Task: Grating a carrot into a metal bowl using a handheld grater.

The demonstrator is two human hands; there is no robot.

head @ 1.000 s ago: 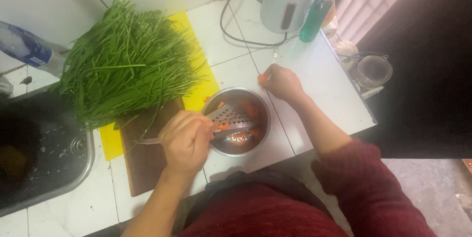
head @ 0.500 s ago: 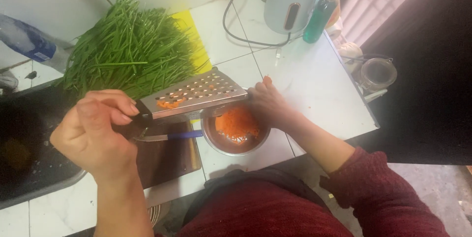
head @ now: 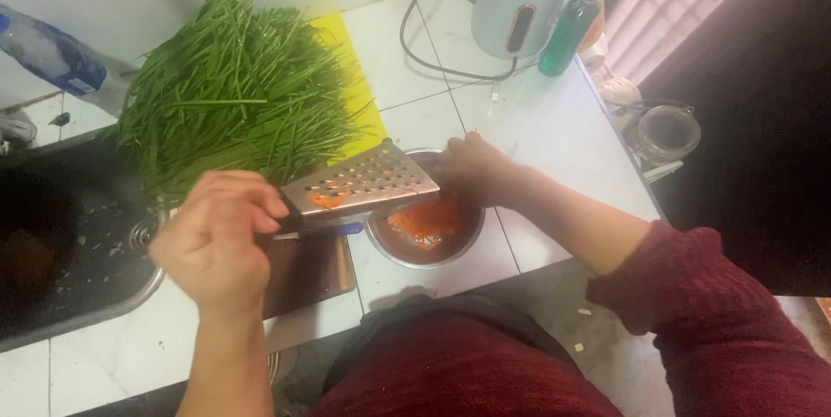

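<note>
Left hand [head: 221,240] holds grater [head: 363,185] over bowl [head: 424,231]; right hand [head: 472,170] grips rim.

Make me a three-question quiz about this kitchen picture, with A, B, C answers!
1. Where is the pile of green stalks?
A. behind the grater
B. inside the bowl
C. on the floor

2. What colour are the shreds in the metal bowl?
A. purple
B. orange
C. white

3. How is the flat metal grater?
A. lying in the sink
B. hanging on the wall
C. held up over the bowl by the left hand

Answers: 1 A, the stalks lie on the counter beyond it. 2 B, the shreds look orange. 3 C, the left hand grips its handle end.
</note>
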